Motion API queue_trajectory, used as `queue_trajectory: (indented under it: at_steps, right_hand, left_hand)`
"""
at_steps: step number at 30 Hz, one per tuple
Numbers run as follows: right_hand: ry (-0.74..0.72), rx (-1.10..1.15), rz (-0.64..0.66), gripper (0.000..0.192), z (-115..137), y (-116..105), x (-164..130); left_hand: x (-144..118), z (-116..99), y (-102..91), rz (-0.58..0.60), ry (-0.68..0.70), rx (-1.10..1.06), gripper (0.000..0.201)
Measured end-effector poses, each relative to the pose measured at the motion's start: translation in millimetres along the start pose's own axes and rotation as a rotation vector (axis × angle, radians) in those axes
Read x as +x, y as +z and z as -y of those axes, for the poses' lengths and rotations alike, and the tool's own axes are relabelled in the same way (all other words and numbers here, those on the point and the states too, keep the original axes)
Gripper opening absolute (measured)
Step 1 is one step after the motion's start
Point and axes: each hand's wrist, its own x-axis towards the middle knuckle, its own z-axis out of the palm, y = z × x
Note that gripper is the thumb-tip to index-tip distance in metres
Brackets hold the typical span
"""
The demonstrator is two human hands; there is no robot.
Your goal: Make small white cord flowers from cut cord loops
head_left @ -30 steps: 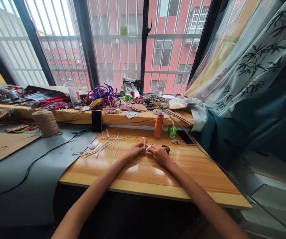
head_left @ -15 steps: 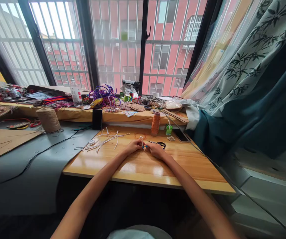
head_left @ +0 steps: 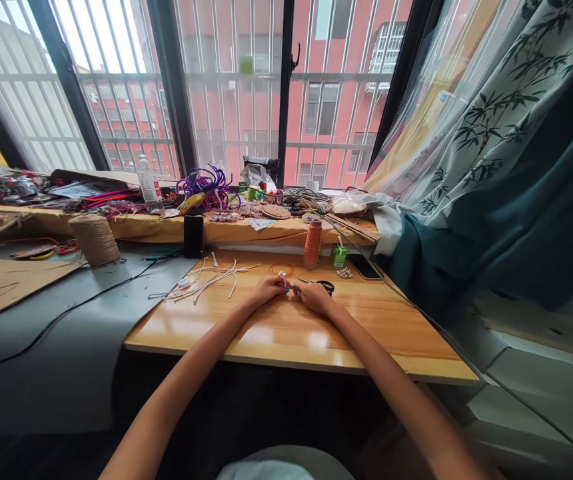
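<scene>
My left hand is closed in a pinch over the wooden table, on a small piece of white cord whose pale, knot-like top pokes up above the fingers. Close beside it, my right hand has its thumb and fingers pressed together; whatever is between them is too small to make out. Blue nails show on both hands. Black-handled scissors lie just behind my right hand, partly covered by it. An orange thread loop rests behind the fingertips. White cord lengths are spread left of my left hand.
Behind the hands stand an orange thread cone and a small green carton. Small pale pieces and a dark phone lie at right. Another phone leans upright near a twine spool. A cluttered ledge runs behind.
My hands have drawn slightly apart at the fingertips, with the right shifted a little to the right. The white cord's top sits slightly lower between the fingers. The camera view has shifted slightly.
</scene>
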Motion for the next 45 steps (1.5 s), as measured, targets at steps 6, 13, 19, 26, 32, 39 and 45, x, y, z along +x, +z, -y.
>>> queue_trajectory:
  at_steps: [6,13,19,26,32,39,45]
  right_hand:
    - [0.037,-0.023,-0.091,0.031,-2.7,3.4,1.2]
    - [-0.053,-0.085,-0.278,0.029,2.0,1.4,-5.3]
    - [-0.174,-0.179,-0.314,0.019,2.0,0.2,-8.9]
    - [-0.218,-0.235,-0.342,0.019,-0.5,4.6,-6.7]
    - [-0.241,-0.263,-0.349,0.023,1.6,1.1,-8.1]
    - [-0.244,-0.253,-0.350,0.022,1.1,1.1,-8.9]
    - [-0.203,-0.253,-0.373,0.018,4.2,1.4,-8.0]
  left_hand:
    - [-2.8,-8.9,1.7,-0.020,0.001,-0.111,0.004]
    - [-4.8,-8.0,0.1,-0.028,-0.074,-0.209,0.023]
    - [-0.1,-0.6,-3.7,-0.009,-0.099,-0.235,0.023]
    - [4.2,11.4,-9.5,0.062,-0.121,-0.235,0.025]
    - [5.3,11.7,-9.1,0.040,-0.150,-0.228,0.020]
    - [6.0,12.4,-9.1,0.026,-0.124,-0.146,0.014]
    - [3.7,11.8,-7.1,-0.023,-0.077,-0.082,0.017]
